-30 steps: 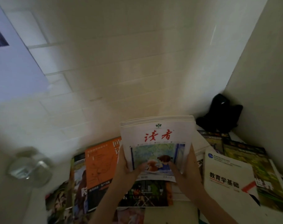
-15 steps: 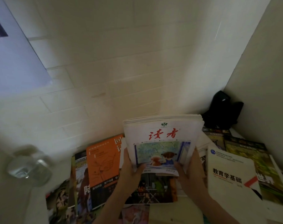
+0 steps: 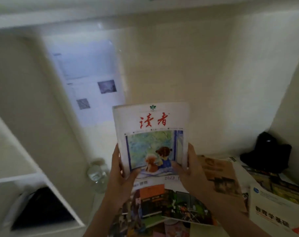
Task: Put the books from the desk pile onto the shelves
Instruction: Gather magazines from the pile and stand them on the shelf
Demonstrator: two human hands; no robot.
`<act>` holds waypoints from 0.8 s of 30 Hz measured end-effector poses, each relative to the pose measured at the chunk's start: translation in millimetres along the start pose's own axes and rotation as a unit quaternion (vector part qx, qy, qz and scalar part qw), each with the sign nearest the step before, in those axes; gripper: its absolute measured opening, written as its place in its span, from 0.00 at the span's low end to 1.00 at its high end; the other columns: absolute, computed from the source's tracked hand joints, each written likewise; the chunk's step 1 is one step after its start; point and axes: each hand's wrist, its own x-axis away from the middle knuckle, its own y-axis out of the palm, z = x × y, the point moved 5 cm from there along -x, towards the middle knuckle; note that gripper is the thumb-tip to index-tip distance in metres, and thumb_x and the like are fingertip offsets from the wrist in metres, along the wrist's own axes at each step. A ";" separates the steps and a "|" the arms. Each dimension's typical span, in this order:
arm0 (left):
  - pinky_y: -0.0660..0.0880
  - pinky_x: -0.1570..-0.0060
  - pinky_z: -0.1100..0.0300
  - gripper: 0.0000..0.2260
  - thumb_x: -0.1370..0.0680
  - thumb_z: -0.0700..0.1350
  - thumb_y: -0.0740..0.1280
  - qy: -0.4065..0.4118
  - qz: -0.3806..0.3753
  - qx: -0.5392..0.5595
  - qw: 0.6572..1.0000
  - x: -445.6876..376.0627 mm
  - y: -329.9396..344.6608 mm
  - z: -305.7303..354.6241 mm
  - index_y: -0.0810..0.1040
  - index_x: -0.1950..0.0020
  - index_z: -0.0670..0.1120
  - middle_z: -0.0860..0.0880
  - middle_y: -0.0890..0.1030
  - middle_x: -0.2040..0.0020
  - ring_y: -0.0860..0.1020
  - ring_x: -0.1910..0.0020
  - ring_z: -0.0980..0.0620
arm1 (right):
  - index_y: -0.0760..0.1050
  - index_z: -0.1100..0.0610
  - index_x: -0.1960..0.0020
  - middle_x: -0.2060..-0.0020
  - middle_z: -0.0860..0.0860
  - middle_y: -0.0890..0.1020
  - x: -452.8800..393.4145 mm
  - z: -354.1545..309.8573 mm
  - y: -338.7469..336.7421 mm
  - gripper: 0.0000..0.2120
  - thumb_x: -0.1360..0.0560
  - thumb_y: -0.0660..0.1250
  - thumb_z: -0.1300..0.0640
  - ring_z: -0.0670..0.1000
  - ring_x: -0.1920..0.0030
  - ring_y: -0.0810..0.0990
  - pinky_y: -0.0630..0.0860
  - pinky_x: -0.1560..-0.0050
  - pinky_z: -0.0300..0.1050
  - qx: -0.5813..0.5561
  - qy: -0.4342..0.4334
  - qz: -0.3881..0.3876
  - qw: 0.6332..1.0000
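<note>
- both hands are holding up a stack of magazines [image 3: 152, 134], top one has a white cover with red Chinese title characters and a painting of a kid and a dog at a window
- left hand [image 3: 118, 178] grips the lower left edge of the stack, thumb curled over the front cover, the other fingers wrapped round the back so can't see them
- right hand [image 3: 190, 173] does the same on the lower right edge, thumb lying across the cover's bottom corner, fingers curled behind
- the stack is upright, lifted clear above the desk pile [image 3: 171, 207], which sits right under it with colourful covers fanned out
- to the right on the desk there's a brownish illustrated magazine [image 3: 220, 175] and a white textbook with dark Chinese lettering [image 3: 271, 212], lying flat
- white shelf unit [image 3: 48, 182] on the left, something dark [image 3: 41, 209] leaning in its lower compartment
- clear glass jar [image 3: 98, 175] stands near the wall just left of the left hand, pretty blurry
- black object [image 3: 266, 153] tucked in the far right corner
- pale printed sheet with small photos [image 3: 92, 82] stuck on the wall behind
</note>
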 end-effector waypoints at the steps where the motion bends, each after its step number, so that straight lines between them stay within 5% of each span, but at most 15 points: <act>1: 0.78 0.49 0.67 0.41 0.27 0.31 0.70 0.018 0.029 -0.015 0.999 2.6 -24.5 18.2 0.54 0.25 0.58 0.65 0.75 0.36 0.76 0.38 0.64 | 0.56 0.45 0.24 0.31 0.47 0.70 -4.4 -23.2 14.8 0.35 0.26 0.68 0.42 0.52 0.31 0.71 0.73 0.35 0.59 -0.001 -0.027 -0.014 1.000; 5: 0.80 0.46 0.59 0.41 0.27 0.31 0.71 0.084 0.128 -0.054 0.987 26.2 -125.0 79.3 0.55 0.23 0.54 0.56 0.71 0.30 0.74 0.34 0.57 | 0.57 0.50 0.25 0.34 0.47 0.75 -11.2 -107.8 83.3 0.30 0.23 0.67 0.58 0.50 0.35 0.76 0.76 0.39 0.58 -0.034 -0.102 -0.096 0.990; 11: 0.80 0.51 0.61 0.35 0.33 0.35 0.75 0.184 0.271 -0.086 0.941 64.6 -238.7 175.2 0.69 0.37 0.66 0.50 0.81 0.39 0.81 0.44 0.52 | 0.60 0.42 0.35 0.43 0.43 0.79 0.9 -233.8 156.5 0.25 0.24 0.68 0.60 0.41 0.47 0.82 0.80 0.54 0.37 -0.137 -0.183 -0.194 0.954; 16: 0.80 0.52 0.64 0.36 0.31 0.30 0.70 0.239 0.305 -0.108 0.915 52.0 -285.2 255.4 0.68 0.41 0.69 0.57 0.83 0.45 0.83 0.50 0.58 | 0.62 0.44 0.37 0.46 0.36 0.79 -1.0 -339.9 165.9 0.22 0.23 0.66 0.61 0.38 0.46 0.80 0.78 0.53 0.31 -0.164 -0.281 -0.203 0.923; 20: 0.80 0.47 0.47 0.30 0.28 0.35 0.70 0.295 0.276 -0.095 0.910 6.8 -316.6 311.6 0.62 0.33 0.55 0.43 0.81 0.42 0.82 0.45 0.44 | 0.62 0.50 0.32 0.44 0.47 0.80 -58.7 -424.3 178.4 0.26 0.25 0.68 0.60 0.46 0.46 0.81 0.80 0.46 0.46 -0.114 -0.345 -0.179 0.914; 24: 0.81 0.50 0.48 0.29 0.27 0.36 0.70 0.310 0.283 -0.113 0.901 -53.7 -355.4 331.5 0.59 0.35 0.53 0.42 0.79 0.40 0.81 0.43 0.43 | 0.58 0.50 0.32 0.44 0.57 0.78 -135.0 -477.8 220.7 0.28 0.26 0.69 0.60 0.60 0.48 0.82 0.79 0.48 0.65 -0.057 -0.341 -0.188 0.919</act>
